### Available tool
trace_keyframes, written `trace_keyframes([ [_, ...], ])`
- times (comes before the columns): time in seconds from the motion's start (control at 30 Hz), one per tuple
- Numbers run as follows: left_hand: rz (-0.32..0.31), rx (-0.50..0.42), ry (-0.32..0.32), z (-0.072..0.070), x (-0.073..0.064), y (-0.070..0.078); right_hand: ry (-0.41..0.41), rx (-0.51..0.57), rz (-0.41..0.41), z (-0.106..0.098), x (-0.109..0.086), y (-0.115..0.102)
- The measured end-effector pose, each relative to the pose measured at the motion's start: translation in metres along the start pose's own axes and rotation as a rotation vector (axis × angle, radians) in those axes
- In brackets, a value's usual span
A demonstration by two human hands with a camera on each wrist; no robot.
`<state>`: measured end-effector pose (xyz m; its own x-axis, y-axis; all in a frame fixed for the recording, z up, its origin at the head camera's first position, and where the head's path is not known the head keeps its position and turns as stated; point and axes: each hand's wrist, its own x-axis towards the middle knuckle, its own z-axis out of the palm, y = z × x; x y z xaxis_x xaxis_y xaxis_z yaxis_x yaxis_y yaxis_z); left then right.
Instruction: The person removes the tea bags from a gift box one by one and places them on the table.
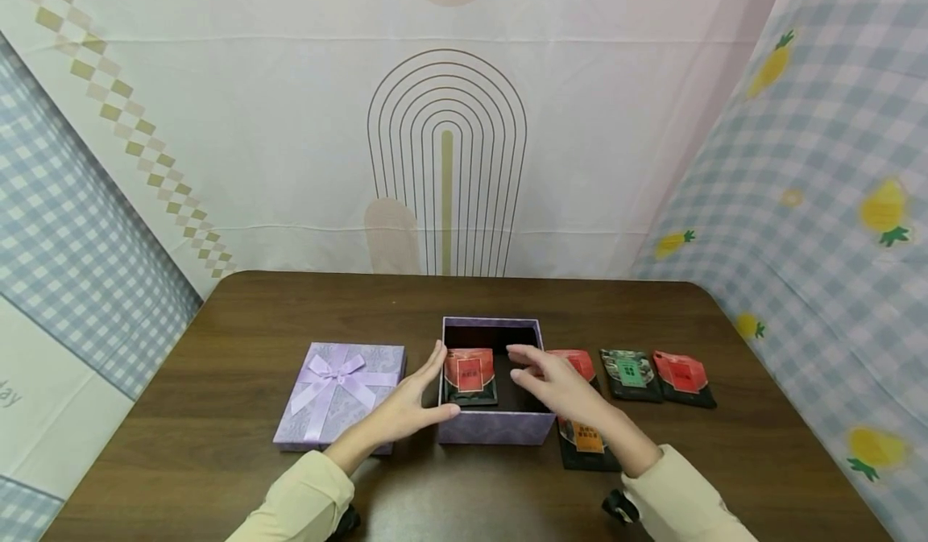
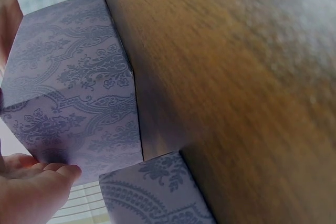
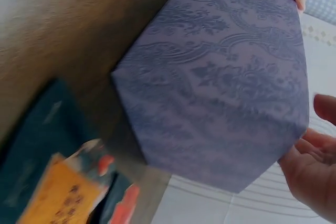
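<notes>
A purple patterned gift box (image 1: 496,428) stands lidless on the table, its dark inside showing. In its left half lies a red and black packet (image 1: 470,377). My left hand (image 1: 408,407) rests against the box's left side, fingers extended, thumb at the front rim. In the left wrist view the left fingers (image 2: 58,169) touch the patterned wall. My right hand (image 1: 558,382) reaches over the right rim, fingers loosely bent above the inside with nothing between them. In the right wrist view, the right hand (image 3: 312,174) is at the box's edge, partly out of frame.
Left of the box lies its purple lid (image 1: 300,425) with a ribbon bow. To the right are an orange-labelled packet (image 1: 589,449) and a red packet (image 1: 576,357), both partly behind my right arm, then a green-labelled packet (image 1: 631,374) and another red packet (image 1: 684,378).
</notes>
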<state>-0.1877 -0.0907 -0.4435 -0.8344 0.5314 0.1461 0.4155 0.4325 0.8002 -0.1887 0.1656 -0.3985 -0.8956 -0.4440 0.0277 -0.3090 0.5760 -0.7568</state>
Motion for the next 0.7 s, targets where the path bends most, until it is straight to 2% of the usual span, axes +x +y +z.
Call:
trace_keyframes([
  [0.1, -0.008, -0.005, -0.004, -0.001, -0.001, 0.001, -0.09, -0.081, 0.027, 0.003, 0.009, -0.005],
  [0.2, -0.013, -0.01, -0.006, -0.001, -0.001, 0.001, -0.146, -0.143, 0.047, 0.008, 0.019, -0.008],
  [0.33, -0.012, -0.002, -0.005, -0.001, -0.001, 0.001, -0.156, -0.193, 0.079, 0.018, 0.03, -0.008],
  [0.57, -0.018, -0.004, -0.008, 0.0, 0.0, 0.0, -0.172, -0.22, 0.139, 0.036, 0.04, 0.0],
  [0.7, -0.018, -0.004, -0.005, 0.0, 0.0, 0.0, -0.242, -0.246, 0.16, 0.039, 0.042, 0.001],
])
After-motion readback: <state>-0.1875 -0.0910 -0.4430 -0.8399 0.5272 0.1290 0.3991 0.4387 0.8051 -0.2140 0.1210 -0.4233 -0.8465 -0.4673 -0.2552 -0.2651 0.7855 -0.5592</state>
